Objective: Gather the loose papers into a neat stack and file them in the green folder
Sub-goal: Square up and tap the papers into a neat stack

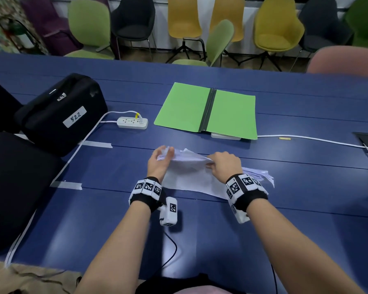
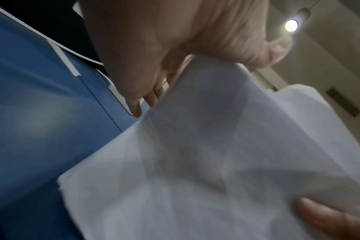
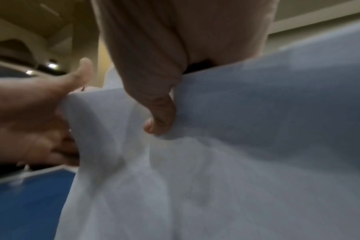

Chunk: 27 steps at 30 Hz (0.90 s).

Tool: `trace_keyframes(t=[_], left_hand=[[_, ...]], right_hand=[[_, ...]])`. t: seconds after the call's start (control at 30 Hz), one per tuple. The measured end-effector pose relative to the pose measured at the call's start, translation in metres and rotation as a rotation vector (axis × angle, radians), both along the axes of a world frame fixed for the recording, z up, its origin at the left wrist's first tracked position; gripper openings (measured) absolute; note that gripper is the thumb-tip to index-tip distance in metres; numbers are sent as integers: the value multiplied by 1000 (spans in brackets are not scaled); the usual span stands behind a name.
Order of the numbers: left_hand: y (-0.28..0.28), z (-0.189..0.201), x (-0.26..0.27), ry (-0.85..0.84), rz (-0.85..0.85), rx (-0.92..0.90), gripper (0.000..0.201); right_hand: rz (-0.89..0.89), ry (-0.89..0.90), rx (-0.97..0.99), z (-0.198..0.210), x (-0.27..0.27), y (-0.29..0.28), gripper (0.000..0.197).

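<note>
- My left hand (image 1: 158, 164) grips the left end of the papers (image 1: 191, 179), thumb on top and fingers curled under the edge; the left wrist view shows the same grasp (image 2: 154, 53), sheets (image 2: 195, 162) draped below it.
- My right hand (image 1: 223, 165) pinches the top edge of the same bundle near its middle, thumb (image 3: 162, 113) pressed into the sheets (image 3: 236, 146).
- Papers half raised: upper edge off the blue table (image 1: 115, 219), lower edge trailing on it; the right-hand end fans out unevenly behind my right wrist.
- Green folder (image 1: 206, 110) lies open flat beyond the papers, apart from them, dark spine down the middle, nothing in it.
- White power strip (image 1: 132, 122) to the left of the folder; black bag (image 1: 60, 113) labelled 522 further left.
- A second white block (image 1: 225, 136) peeks out under the folder's near edge, cable running right.
- Both wrist views blurred.
</note>
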<state>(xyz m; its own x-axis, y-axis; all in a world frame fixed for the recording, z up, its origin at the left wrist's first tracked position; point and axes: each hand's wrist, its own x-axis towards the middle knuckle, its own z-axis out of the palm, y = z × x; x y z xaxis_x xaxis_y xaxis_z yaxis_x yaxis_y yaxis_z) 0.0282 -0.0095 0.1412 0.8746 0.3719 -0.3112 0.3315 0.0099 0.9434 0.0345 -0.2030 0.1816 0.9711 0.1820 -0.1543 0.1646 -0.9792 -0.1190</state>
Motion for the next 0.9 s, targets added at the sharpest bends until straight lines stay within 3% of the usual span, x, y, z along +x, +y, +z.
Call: trace_keyframes(t=[0.07,0.13,0.23,0.3,0.37,0.47,0.6,0.67,0.8,0.9], left_hand=[[14,-7,-5,-12,-13,41,80],[25,-11,-12,-9,4,50,97],[25,8,-22,-14,-84,-24,84],[20,32,-20,-125,-166,-192,78],[15,55,-16,-236,-192,-223,71],[0,73,-17,-333,-123,-143,42],[-17,50,-22,-270,-207,-82,37],[-19,39,-22,-200,-205,-69,33],[-17,43,-16,-216,-184,-28,32],[-20,41,-16,-206,-172,5,43]], right_hand=[[-61,17,100,11,-1,-9,22],[-144,52,344,26,0,-24,20],[-225,129,898,50,-4,-42,9],[-241,61,1139,62,-9,-45,7],[-249,-34,1305,69,-13,-43,9],[-234,-83,1411,62,-19,-40,25],[-484,61,1431,10,-24,-39,35],[-536,127,1425,-11,-28,-42,23],[-557,109,1523,-17,-31,-49,19],[-562,106,1566,-18,-30,-48,20]])
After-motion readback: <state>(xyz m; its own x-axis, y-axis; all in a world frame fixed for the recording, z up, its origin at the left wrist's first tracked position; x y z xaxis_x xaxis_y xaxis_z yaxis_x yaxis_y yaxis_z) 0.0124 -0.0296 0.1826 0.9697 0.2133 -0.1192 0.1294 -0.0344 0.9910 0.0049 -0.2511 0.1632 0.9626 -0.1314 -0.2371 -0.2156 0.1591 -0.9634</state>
